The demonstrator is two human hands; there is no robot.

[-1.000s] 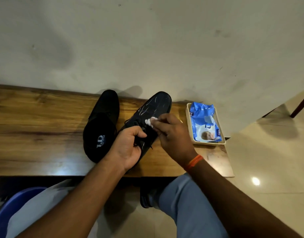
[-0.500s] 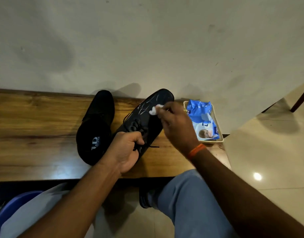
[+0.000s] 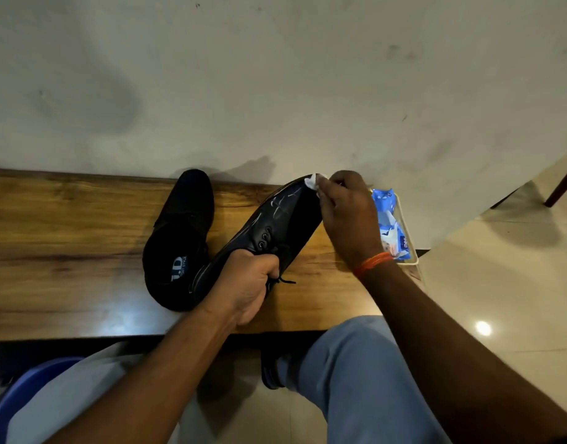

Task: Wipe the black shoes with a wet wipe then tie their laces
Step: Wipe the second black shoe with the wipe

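Two black shoes lie on a wooden bench against the wall. The left shoe rests flat, its insole logo showing. The right shoe is tilted with its toe toward the wall, wet streaks on its upper. My left hand grips this shoe around the heel opening, beside the loose laces. My right hand pinches a small white wet wipe and presses it on the toe tip.
A blue pack of wet wipes lies in a cream tray at the bench's right end, partly behind my right wrist. My knees in light trousers are below the bench edge. A blue plastic seat shows bottom left; tiled floor to the right.
My right hand slid the wipe from near the laces up the upper to the toe tip. The left hand kept its grip while the shoe tilted a little.
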